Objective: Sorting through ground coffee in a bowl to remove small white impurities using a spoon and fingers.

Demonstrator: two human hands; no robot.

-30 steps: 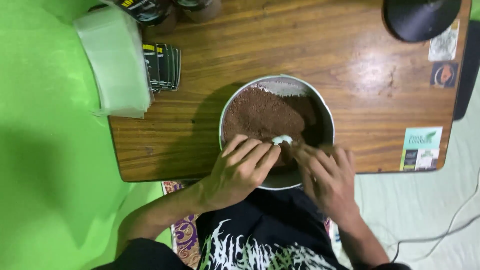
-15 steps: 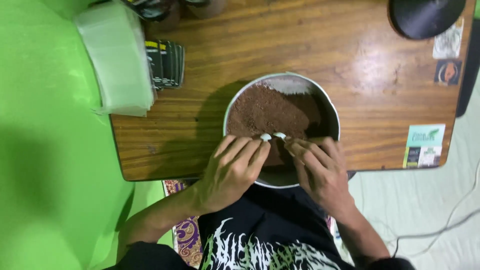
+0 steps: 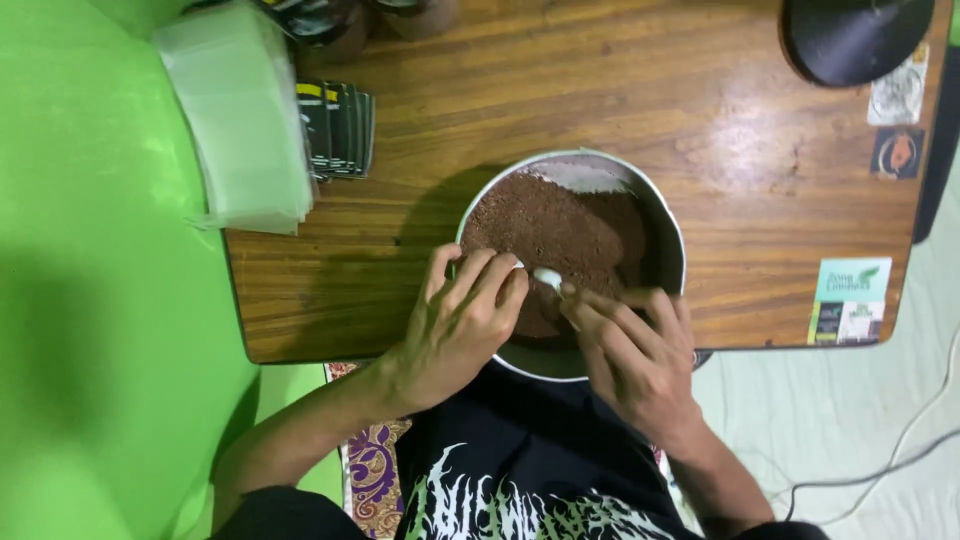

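A round metal bowl (image 3: 668, 228) full of brown powder (image 3: 560, 232) sits at the near edge of a wooden table (image 3: 560, 90). Both my hands are over its near side. My left hand (image 3: 460, 325) is curled, its fingertips pinching a small white thing (image 3: 546, 277) just above the powder. My right hand (image 3: 628, 350) meets it from the right, fingertips touching the same white thing. What the white thing is I cannot tell; most of it is hidden by my fingers.
A stack of clear plastic bags (image 3: 240, 120) overhangs the table's left end. Next to it stands a bunch of dark packets (image 3: 338, 128). A black round object (image 3: 850, 35) sits at the far right corner, stickers (image 3: 850, 300) along the right edge. Cables (image 3: 900, 450) lie on the floor.
Both hands have shifted slightly right and up over the bowl, closing together on the small white thing, which now shows between the fingertips.
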